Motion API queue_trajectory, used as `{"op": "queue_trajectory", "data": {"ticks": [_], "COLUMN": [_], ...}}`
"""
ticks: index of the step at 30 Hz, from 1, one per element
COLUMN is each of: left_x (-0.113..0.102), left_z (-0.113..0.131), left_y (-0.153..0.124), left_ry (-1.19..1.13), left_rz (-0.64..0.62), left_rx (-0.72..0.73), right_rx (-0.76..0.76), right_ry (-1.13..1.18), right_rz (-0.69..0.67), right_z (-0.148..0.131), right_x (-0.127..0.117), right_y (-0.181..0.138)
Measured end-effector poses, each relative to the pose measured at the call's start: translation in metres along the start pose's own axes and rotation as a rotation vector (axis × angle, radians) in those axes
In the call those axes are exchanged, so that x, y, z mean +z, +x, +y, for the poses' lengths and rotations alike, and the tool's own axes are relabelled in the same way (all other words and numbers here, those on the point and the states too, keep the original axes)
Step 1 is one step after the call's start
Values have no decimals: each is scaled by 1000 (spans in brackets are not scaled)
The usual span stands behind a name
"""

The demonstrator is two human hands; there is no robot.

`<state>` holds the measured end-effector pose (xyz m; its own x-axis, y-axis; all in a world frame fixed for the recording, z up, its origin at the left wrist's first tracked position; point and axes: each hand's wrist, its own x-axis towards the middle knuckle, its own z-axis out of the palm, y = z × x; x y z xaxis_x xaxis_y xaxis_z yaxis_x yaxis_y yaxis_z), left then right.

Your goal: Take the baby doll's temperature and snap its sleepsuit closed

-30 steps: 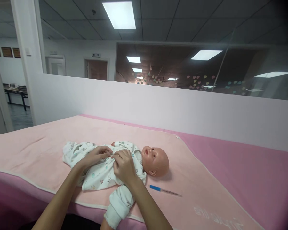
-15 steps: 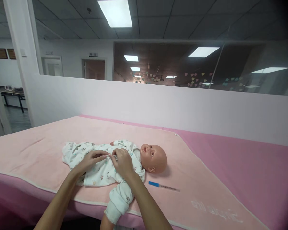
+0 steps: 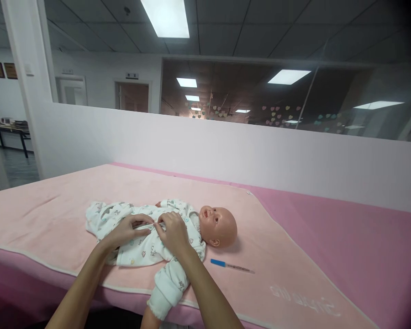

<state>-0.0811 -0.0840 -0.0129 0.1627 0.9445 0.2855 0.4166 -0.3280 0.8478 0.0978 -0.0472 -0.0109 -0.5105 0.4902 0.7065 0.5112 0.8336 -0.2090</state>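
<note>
A baby doll point(image 3: 219, 226) lies on its back across the bed, head to the right, wearing a white printed garment point(image 3: 140, 253). My left hand point(image 3: 125, 230) rests over the doll's belly, fingers bent at the garment's front with the thumb a little lower. Close beside it, my right hand point(image 3: 174, 232) pinches the cloth at the chest, its fingertips almost meeting the left ones. What exactly sits between the fingertips is too small to make out. The doll's near sleeve point(image 3: 169, 283) hangs toward the front edge, beneath my right forearm.
A blue-capped clear tube, perhaps a thermometer point(image 3: 231, 266), lies near the doll's head. Under everything spreads a peach blanket point(image 3: 274, 256) over a pink sheet point(image 3: 335, 219). Behind the bed stands a white half wall point(image 3: 205, 146) with glass above.
My left thumb has moved slightly down, away from the fingers. The right hand stays at the chest. The whole view has shifted a little; doll and tube lie as before.
</note>
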Motion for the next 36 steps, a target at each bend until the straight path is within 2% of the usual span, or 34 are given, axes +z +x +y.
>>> {"op": "queue_trajectory", "data": {"ticks": [10, 19, 25, 36], "left_x": [4, 2, 0, 1], "left_z": [2, 4, 3, -2], "left_y": [1, 1, 0, 0], "left_ry": [128, 59, -42, -84], "left_rz": [78, 48, 17, 81], "left_rx": [-50, -69, -31, -25], "right_rx": [2, -3, 6, 14], "right_ry": [-13, -11, -37, -37], "right_rz": [-10, -25, -26, -5], "right_z": [-1, 0, -1, -4], "right_x": [1, 0, 0, -2], "right_y": [1, 1, 1, 0]}}
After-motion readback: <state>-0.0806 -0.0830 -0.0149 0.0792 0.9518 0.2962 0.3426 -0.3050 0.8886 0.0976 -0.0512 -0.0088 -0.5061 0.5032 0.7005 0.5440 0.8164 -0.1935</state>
